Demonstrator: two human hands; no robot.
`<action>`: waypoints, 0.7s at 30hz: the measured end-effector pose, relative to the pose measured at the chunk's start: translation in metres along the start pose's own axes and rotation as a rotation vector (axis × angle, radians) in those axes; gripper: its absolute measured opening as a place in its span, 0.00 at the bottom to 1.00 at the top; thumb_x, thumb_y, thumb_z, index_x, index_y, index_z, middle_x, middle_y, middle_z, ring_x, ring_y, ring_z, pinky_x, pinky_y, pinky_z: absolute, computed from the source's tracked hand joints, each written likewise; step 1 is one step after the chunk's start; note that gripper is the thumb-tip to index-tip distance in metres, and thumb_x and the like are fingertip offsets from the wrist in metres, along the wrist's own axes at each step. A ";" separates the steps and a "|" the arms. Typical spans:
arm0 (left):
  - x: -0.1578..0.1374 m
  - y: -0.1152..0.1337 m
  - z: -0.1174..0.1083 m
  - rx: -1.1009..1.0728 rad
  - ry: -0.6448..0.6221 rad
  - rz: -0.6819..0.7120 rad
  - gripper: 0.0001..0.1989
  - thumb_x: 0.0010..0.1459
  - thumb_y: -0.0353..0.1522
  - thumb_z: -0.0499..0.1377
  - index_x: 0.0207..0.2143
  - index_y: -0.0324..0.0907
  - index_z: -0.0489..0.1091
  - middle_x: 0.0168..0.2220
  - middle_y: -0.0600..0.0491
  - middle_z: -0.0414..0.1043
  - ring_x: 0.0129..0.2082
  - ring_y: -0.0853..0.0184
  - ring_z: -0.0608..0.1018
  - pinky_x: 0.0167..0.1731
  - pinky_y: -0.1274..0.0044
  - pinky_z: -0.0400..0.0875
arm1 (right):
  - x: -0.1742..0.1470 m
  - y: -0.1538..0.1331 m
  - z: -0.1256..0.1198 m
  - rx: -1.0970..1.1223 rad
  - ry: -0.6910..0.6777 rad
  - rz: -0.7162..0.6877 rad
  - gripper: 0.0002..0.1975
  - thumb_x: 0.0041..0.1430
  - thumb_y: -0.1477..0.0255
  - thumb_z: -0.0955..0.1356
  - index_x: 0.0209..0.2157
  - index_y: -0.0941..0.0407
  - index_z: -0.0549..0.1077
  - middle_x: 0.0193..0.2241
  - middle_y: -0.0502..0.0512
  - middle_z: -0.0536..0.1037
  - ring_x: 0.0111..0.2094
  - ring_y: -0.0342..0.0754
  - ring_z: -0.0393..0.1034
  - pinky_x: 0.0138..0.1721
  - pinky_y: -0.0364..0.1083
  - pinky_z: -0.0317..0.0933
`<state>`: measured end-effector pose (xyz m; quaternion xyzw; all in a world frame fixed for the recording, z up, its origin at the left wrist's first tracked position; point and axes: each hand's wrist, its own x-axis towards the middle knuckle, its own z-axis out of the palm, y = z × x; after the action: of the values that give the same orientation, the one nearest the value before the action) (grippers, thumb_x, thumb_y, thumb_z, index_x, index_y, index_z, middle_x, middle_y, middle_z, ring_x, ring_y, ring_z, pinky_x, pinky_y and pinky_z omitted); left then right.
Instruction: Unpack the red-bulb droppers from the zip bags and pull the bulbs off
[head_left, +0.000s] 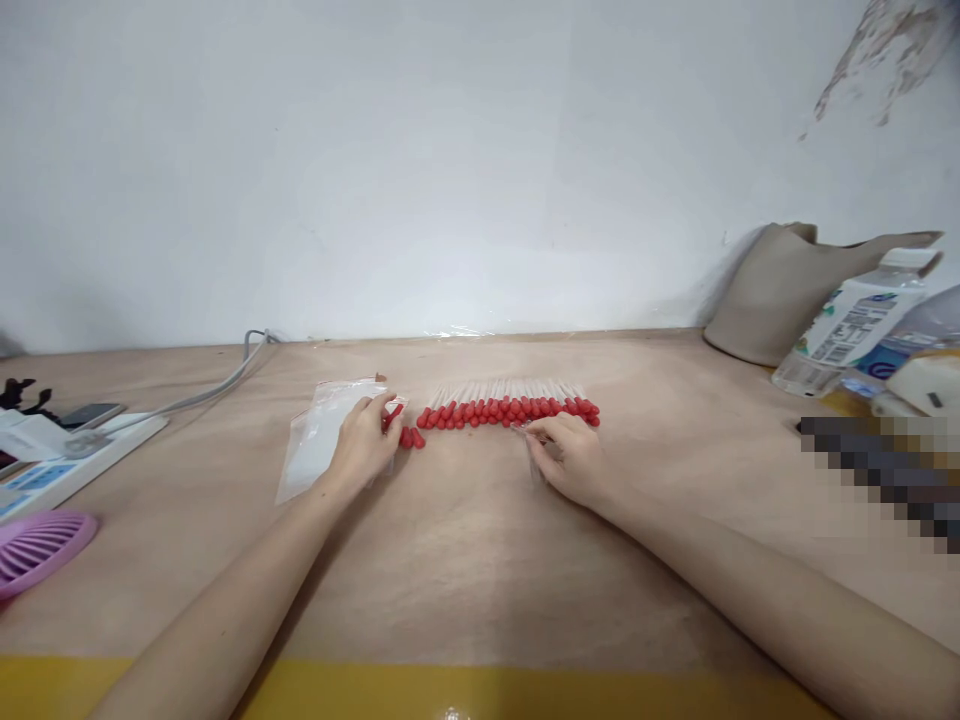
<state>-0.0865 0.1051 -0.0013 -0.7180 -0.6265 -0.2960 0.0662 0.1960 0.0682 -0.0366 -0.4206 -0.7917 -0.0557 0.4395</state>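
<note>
A long row of droppers [510, 410] with red bulbs and thin clear tubes lies on the table, bulbs toward me. My left hand [364, 438] is closed over the right side of a clear plastic bag [319, 440], with a red bulb [392, 415] between thumb and fingers. Just beside those fingers rest a few loose red bulbs [412, 438]. At the right end of the row, my right hand [574, 455] pinches something small and see-through, too faint to name. Its fingertips are close to the red bulbs.
A power strip [142, 430] with a grey cable [217, 388] and a pink fan [45, 548] are at the left. A plastic bottle [847, 325] leans by a beige bag [765, 290] at the right. A white wall [480, 180] rises behind the table.
</note>
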 end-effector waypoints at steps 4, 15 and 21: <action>-0.001 0.000 0.009 -0.016 -0.053 0.036 0.16 0.54 0.36 0.52 0.43 0.39 0.64 0.30 0.51 0.68 0.29 0.65 0.71 0.33 0.73 0.66 | -0.004 0.001 0.008 -0.061 0.039 -0.134 0.09 0.56 0.76 0.61 0.29 0.57 0.72 0.21 0.52 0.70 0.27 0.45 0.62 0.32 0.46 0.54; -0.015 0.005 0.006 -0.027 -0.147 0.256 0.20 0.53 0.44 0.53 0.45 0.42 0.64 0.40 0.49 0.67 0.42 0.59 0.70 0.42 0.69 0.65 | -0.008 -0.001 0.005 -0.013 -0.161 -0.160 0.16 0.50 0.57 0.67 0.31 0.55 0.75 0.26 0.52 0.70 0.32 0.45 0.62 0.36 0.47 0.52; -0.013 0.000 0.002 -0.038 -0.248 0.226 0.17 0.54 0.41 0.53 0.43 0.42 0.64 0.37 0.50 0.70 0.35 0.61 0.73 0.36 0.71 0.66 | -0.007 -0.005 -0.004 -0.040 -0.253 -0.161 0.24 0.47 0.50 0.65 0.35 0.55 0.75 0.30 0.54 0.69 0.34 0.47 0.61 0.38 0.48 0.52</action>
<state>-0.0867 0.0947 -0.0100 -0.8161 -0.5392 -0.2076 0.0077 0.1968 0.0586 -0.0374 -0.3679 -0.8708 -0.0532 0.3217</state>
